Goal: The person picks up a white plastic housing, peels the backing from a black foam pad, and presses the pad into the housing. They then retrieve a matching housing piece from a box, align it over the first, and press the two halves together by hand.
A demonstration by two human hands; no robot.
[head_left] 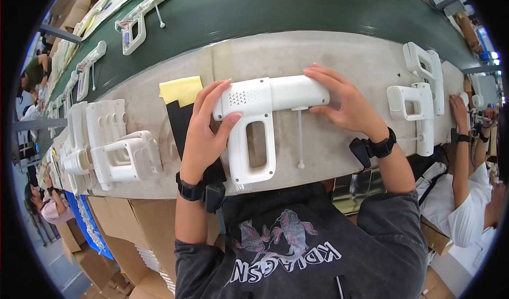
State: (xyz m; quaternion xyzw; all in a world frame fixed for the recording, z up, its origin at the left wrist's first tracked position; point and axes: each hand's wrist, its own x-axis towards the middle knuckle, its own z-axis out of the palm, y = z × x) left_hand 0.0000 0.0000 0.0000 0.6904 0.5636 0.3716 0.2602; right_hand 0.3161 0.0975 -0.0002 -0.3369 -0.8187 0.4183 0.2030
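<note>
A white gun-shaped plastic housing [254,97] is between my hands above the bench, with its looped handle toward me. My left hand [209,124] grips its left end, thumb on the front by the small vent pattern and fingers over the top. At the barrel's right end, my right hand [344,100] curls its fingers over the top with the thumb underneath. A thin white rod [300,140] with a round tip hangs down from below the barrel. Screw holes show on the near face. A yellow cloth [181,90] and a black strip [183,124] lie beside my left hand.
White shell halves [108,145] are stacked on the bench [339,50] at left. Finished-looking white housings [416,105] lie at right near a co-worker's hand [460,113]. Beyond runs a green belt [238,12] carrying open housings [140,23]. Cardboard boxes [127,219] stand below the bench's left edge.
</note>
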